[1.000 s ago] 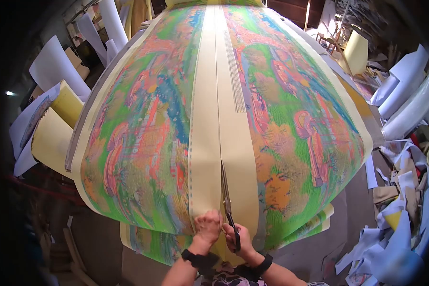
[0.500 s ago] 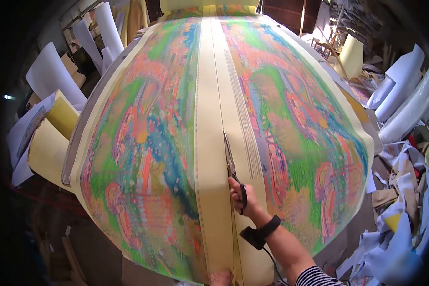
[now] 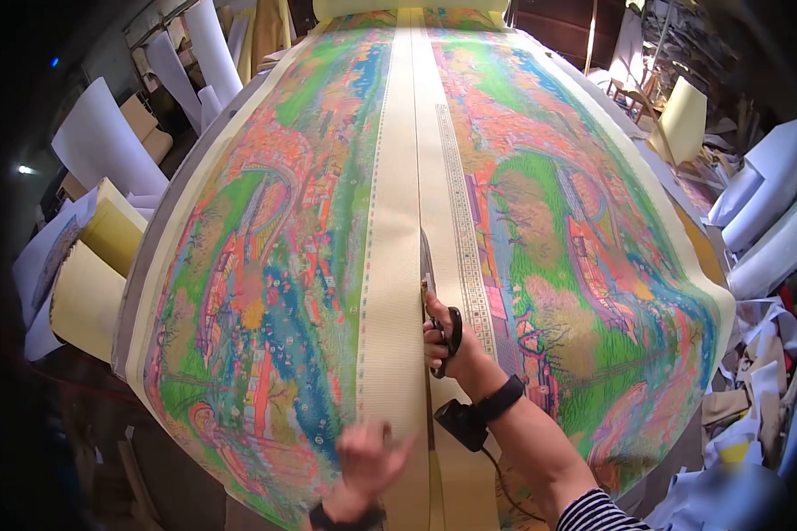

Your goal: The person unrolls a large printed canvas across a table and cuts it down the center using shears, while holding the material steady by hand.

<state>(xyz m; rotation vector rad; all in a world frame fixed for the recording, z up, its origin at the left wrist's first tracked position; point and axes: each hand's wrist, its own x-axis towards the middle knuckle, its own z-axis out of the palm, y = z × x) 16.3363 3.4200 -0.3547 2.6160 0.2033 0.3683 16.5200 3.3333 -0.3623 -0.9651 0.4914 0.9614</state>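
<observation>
The long printed sheet (image 3: 283,292) looks like matt paper or thin fabric, which of the two I cannot tell, with a plain cream strip down its middle showing a faint woven-looking grain. On that strip, the scissors (image 3: 434,305) have dull grey metal blades and glossy black plastic handles. To the sheet's right lie smooth white paper rolls (image 3: 770,221) and crumpled paper scraps (image 3: 753,354).

Scissors (image 3: 436,301) in my right hand (image 3: 447,341), black handles, blades pointing far, along cream centre strip of printed sheet (image 3: 266,265). Sheet long, multicoloured, lying flat, split along middle near me.
</observation>
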